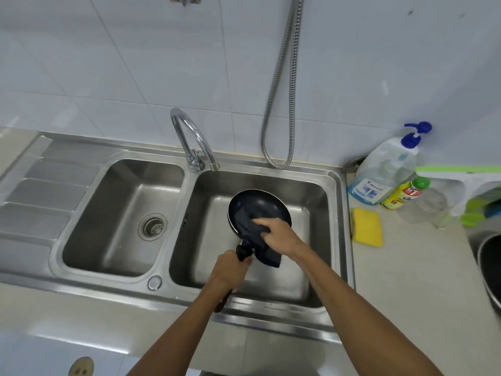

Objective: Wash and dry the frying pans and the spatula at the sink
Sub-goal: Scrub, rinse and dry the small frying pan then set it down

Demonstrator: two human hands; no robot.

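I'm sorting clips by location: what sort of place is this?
Most likely a home kitchen: a stainless double-bowl sink with a chrome tap below a white tiled wall, a pump soap bottle and yellow sponge on the counter, and a frying pan being wiped with a dark cloth.

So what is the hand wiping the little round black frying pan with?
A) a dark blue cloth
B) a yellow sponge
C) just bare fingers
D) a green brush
A: the right hand holds a dark blue cloth against the inside of the small round black frying pan, while the yellow sponge lies untouched on the counter.
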